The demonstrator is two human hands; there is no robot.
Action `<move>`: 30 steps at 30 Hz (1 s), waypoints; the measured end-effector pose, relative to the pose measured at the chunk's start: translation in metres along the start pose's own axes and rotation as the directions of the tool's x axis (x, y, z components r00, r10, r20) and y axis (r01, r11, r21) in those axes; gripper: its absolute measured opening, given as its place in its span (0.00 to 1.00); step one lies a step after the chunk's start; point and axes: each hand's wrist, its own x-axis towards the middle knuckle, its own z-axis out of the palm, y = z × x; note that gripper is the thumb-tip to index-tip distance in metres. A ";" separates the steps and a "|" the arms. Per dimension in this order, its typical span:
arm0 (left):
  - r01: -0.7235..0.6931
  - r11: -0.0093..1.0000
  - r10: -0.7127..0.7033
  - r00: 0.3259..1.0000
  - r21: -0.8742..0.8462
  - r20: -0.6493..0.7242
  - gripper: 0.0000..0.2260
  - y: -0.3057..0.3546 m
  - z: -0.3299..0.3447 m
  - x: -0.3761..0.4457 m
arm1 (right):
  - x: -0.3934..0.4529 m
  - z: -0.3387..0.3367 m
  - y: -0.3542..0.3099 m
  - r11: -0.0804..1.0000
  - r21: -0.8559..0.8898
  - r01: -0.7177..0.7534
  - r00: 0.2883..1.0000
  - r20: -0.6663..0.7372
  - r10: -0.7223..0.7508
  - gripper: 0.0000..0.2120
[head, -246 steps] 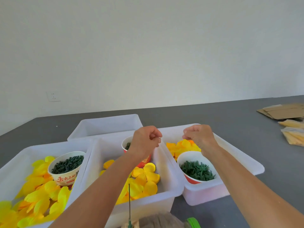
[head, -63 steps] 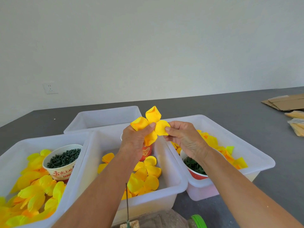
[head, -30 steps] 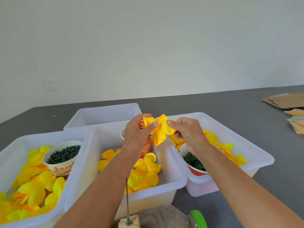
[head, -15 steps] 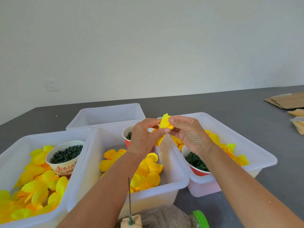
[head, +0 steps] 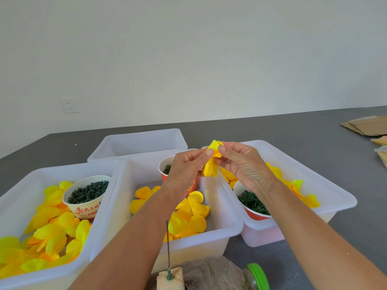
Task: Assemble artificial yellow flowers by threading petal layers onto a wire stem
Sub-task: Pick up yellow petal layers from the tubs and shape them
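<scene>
- Grip: the left hand (head: 184,168) and the right hand (head: 245,164) are both pinching one folded yellow petal layer (head: 211,164) between thumb and fingertips, at its upper end; the rest of the layer is hanging down between the two hands.
- Position of the petal layer: it is being held in the air above the back of the middle bin (head: 234,225), close to that bin's boundary with the right bin (head: 335,191).
- Red paper cup (head: 165,170): standing at the back of the middle bin, directly behind the left hand and partly hidden by it; dark green pieces are showing inside.
- Loose petals (head: 192,214): yellow and orange layers are lying on the floor of the middle bin, under the left forearm.
- Right bin: holding more yellow petals along its far side and a red-and-white bowl (head: 251,204) of green pieces, partly covered by the right wrist.
- Left bin (head: 12,197): holding a heap of yellow petals and a printed paper bowl (head: 88,195) filled with dark green pieces.
- Back bin (head: 138,143): sitting behind the middle bin; contents cannot be told.
- Wire stem (head: 168,245): standing upright in a pale foam block (head: 170,281) at the near edge, well below the hands.
- Jar with green lid (head: 255,277): lying on its side beside the block.
- Cardboard sheets (head: 366,126): lying on the grey table (head: 293,132), far right.
</scene>
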 end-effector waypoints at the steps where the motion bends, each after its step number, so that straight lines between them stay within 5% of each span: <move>1: 0.000 1.000 0.000 1.000 0.000 -0.002 0.10 0.000 0.000 0.001 | 0.000 0.000 0.000 1.000 -0.005 -0.001 1.000 -0.005 0.000 0.17; 9: -0.023 0.999 0.027 0.991 0.037 -0.132 0.13 -0.006 -0.005 0.010 | -0.002 0.004 -0.003 1.000 -0.014 0.007 0.999 -0.047 -0.007 0.08; 12: -0.073 0.976 0.116 0.971 0.206 -0.208 0.11 -0.009 -0.008 0.014 | -0.003 0.004 -0.003 0.997 -0.080 -0.009 0.998 -0.060 0.004 0.09; 15: -0.185 0.881 0.256 0.960 0.436 -0.110 0.05 -0.011 -0.006 0.013 | -0.003 0.002 -0.001 0.992 -0.123 -0.017 0.997 -0.077 0.007 0.07; 19: -0.225 0.734 0.368 0.925 0.641 -0.097 0.17 -0.014 -0.003 0.012 | -0.004 0.004 0.002 0.969 -0.246 -0.024 0.999 -0.029 0.018 0.04; 24: -0.137 0.855 0.255 0.951 0.500 -0.175 0.04 -0.013 -0.012 0.016 | -0.003 0.006 0.004 0.949 -0.315 -0.030 0.994 -0.106 -0.004 0.05; 30: -0.073 0.955 0.134 0.970 0.286 -0.202 0.01 -0.014 -0.010 0.016 | -0.001 0.006 0.005 0.935 -0.355 -0.019 0.982 -0.183 -0.050 0.05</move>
